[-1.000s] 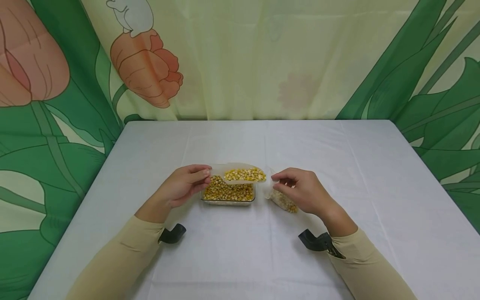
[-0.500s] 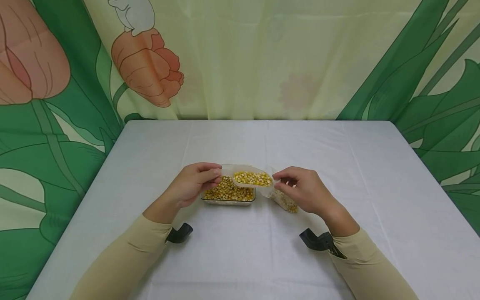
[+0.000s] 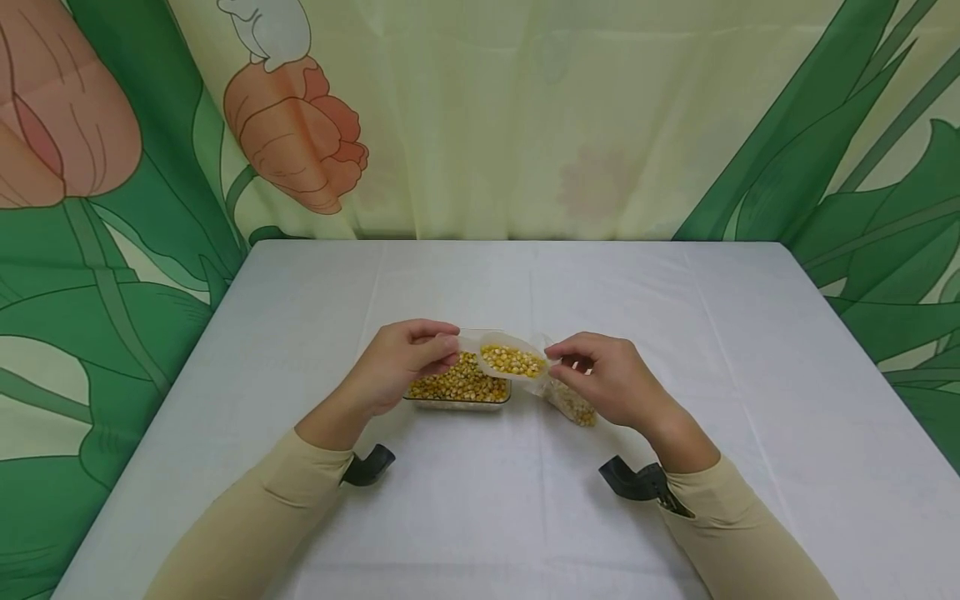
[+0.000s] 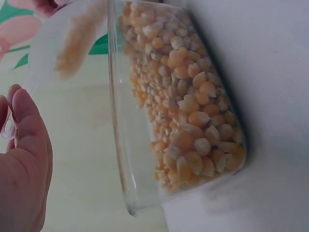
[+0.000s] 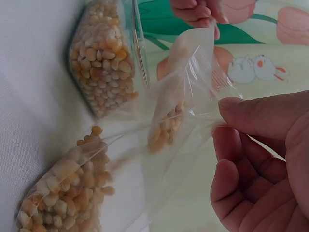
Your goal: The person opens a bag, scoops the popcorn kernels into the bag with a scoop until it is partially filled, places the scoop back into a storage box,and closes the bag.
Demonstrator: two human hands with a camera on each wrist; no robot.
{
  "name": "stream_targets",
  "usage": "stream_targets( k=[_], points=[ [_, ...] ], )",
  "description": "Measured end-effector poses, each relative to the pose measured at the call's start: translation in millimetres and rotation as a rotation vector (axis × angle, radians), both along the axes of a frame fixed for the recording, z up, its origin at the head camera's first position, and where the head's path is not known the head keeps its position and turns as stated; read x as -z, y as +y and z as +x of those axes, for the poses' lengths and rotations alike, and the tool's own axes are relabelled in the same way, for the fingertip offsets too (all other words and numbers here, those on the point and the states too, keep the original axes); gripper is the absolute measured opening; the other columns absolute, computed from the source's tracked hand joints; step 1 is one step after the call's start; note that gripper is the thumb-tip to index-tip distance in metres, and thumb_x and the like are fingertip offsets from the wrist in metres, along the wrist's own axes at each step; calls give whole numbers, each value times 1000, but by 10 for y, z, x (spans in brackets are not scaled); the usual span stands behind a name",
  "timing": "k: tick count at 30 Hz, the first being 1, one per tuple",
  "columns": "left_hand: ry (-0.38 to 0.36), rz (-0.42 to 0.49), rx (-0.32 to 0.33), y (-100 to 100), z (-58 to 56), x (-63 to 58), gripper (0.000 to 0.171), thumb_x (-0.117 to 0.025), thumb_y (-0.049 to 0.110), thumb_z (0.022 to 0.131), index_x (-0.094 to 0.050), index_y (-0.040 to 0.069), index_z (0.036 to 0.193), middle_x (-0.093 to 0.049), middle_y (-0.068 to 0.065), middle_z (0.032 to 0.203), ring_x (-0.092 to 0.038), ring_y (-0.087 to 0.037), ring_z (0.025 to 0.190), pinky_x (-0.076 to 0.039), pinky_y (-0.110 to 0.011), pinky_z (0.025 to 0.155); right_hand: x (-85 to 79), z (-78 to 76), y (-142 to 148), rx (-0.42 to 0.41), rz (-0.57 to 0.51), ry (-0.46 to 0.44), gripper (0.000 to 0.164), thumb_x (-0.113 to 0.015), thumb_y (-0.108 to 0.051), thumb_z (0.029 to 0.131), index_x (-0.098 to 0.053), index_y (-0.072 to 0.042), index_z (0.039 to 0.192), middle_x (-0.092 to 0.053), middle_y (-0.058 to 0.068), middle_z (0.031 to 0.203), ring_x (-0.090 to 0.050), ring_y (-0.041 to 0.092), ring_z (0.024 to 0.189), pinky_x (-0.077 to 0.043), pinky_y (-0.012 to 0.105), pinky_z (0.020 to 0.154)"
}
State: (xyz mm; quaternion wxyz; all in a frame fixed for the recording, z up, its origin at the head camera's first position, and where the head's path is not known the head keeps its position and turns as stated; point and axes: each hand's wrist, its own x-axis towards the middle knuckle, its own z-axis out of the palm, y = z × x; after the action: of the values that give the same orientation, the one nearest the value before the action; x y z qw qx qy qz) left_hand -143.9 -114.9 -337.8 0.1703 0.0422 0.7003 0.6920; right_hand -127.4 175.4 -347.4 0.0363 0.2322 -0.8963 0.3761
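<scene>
A translucent scoop [image 5: 198, 41] bearing yellow corn kernels [image 3: 512, 360] is held by its handle in my left hand [image 3: 405, 365], pinched between thumb and fingers. My right hand [image 3: 609, 379] pinches the upper edge of a clear plastic bag [image 3: 567, 402] between thumb and index finger. Kernels fill the bag's lower part, which leans to one side on the table. The scoop's front end is right at the bag's mouth; in the right wrist view, clear film crosses over it. Below the scoop stands a glass container [image 4: 120, 130] with many corn kernels in it.
A white cloth covers the table [image 3: 465, 517]. Behind it hangs a curtain [image 3: 487, 125] printed with flowers, leaves and a rabbit. Dark wrist mounts [image 3: 630, 481] stick out from both sleeves, low over the cloth.
My left hand has moved right, carrying the loaded scoop from over the glass container to the bag's mouth. The right hand and bag have stayed nearly still.
</scene>
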Motion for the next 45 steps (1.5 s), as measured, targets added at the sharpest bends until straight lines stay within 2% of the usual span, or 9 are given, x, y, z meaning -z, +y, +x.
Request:
stream_targets(
  k=[4,9,13,19,29,35,45],
  points=[
    [23,-16,2,36,12,-41,30,-62,6,100,-60,-9,125,-69,-15,106,-68,-22,96,-57,-33,86,4,-6,-1,-4,-2,4,17,-73,-1,89,-76,-4,106,-70,-2,94,-61,13,80,-53,29,69],
    [70,-81,-2,89,15,-94,29,-66,9,98,-64,-5,123,-69,-20,110,-68,-21,96,-57,-33,85,9,-14,-2,-9,4,22,17,-74,-2,89,-76,-4,106,-70,-3,93,-61,13,79,-53,29,69],
    [100,-125,-10,118,21,-148,28,-67,9,97,-65,-5,122,-69,-23,111,-69,-20,94,-57,-32,84,12,-15,-2,-9,6,21,17,-74,-2,89,-76,-4,106,-70,-3,93,-61,13,79,-53,29,69],
    [123,-147,-13,136,23,-208,28,-67,8,97,-65,-5,122,-69,-22,109,-69,-21,93,-58,-32,83,6,-10,-4,-3,14,7,17,-73,-3,90,-76,-5,106,-70,-2,94,-61,13,80,-53,30,70],
    [134,-143,-22,129,18,-198,27,-68,8,97,-66,-4,121,-71,-18,105,-70,-20,92,-58,-31,83,2,-8,-11,-3,19,8,17,-73,-2,89,-76,-4,106,-70,-2,93,-61,13,80,-53,31,71],
    [117,-155,-32,126,36,-221,26,-67,8,97,-66,-2,121,-71,-16,105,-70,-22,94,-58,-31,83,-1,-1,-8,3,13,-6,17,-73,-2,89,-76,-4,106,-70,-2,93,-62,14,81,-53,31,71],
    [141,-204,-40,120,36,-230,28,-68,9,97,-66,-5,122,-70,-20,106,-70,-21,93,-57,-35,85,11,-4,-5,2,15,-6,17,-73,-2,90,-76,-4,107,-70,-2,94,-61,14,80,-53,31,70]
  ],
)
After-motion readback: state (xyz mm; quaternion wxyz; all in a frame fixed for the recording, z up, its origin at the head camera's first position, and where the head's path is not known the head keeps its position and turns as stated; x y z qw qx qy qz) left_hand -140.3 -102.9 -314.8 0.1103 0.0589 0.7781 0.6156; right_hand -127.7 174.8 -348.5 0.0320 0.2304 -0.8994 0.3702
